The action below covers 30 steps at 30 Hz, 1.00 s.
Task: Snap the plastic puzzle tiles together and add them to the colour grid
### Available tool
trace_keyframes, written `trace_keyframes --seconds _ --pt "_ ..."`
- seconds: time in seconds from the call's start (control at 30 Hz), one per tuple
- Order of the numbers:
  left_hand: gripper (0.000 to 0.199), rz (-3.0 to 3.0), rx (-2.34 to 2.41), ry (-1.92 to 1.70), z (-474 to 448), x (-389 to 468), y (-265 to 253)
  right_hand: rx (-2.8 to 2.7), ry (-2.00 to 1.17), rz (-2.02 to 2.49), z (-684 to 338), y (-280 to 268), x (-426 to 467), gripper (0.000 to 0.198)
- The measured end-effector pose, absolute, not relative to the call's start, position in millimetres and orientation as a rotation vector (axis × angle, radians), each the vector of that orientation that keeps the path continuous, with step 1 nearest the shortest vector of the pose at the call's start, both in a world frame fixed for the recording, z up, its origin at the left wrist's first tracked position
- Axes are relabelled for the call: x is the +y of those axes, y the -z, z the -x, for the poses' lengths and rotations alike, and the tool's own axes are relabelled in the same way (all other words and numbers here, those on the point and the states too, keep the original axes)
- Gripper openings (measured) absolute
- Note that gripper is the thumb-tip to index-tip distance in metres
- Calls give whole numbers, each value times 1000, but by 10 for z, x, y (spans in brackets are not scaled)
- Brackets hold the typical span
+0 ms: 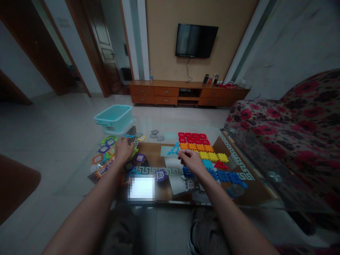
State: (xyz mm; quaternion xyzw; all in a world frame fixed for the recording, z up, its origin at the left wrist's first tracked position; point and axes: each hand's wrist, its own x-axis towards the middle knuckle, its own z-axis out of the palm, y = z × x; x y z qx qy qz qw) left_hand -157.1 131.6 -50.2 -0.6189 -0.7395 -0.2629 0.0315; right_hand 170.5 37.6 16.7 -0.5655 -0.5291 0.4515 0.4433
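Observation:
My left hand (123,150) reaches over a loose pile of toothed plastic building pieces (102,170) at the left of the glass table. Its fingers are apart, touching or just above the pile, and nothing shows in them. My right hand (192,161) is over the middle right, thumb and forefinger pinched together. Right at its fingertips are light-blue triangular pieces (174,149); whether it grips one, I cannot tell. Beyond and beside it lie rows of red squares (192,137), orange squares (196,147), yellow squares (212,156) and dark-blue pieces (227,176).
A turquoise plastic tub (114,118) stands at the far left of the glass table (151,154). Grey pieces (156,135) lie at the back, a purple window piece (160,175) near the front. A blurred bright rectangle (141,188) is at the front edge. A flowered sofa (265,117) stands right.

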Motion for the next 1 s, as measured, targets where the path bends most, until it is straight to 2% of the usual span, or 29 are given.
trace_keyframes --seconds 0.17,0.53,1.0 --pt "58 1789 -2424 588 1853 1317 605 -1320 -1120 1414 -1673 -156 389 28" --pt "69 1932 -2420 388 2186 1371 730 -1359 -1107 1441 -1655 -128 387 24" --pt "62 1997 -2307 279 2213 1355 770 -1353 -1100 1461 -1642 -132 388 22"
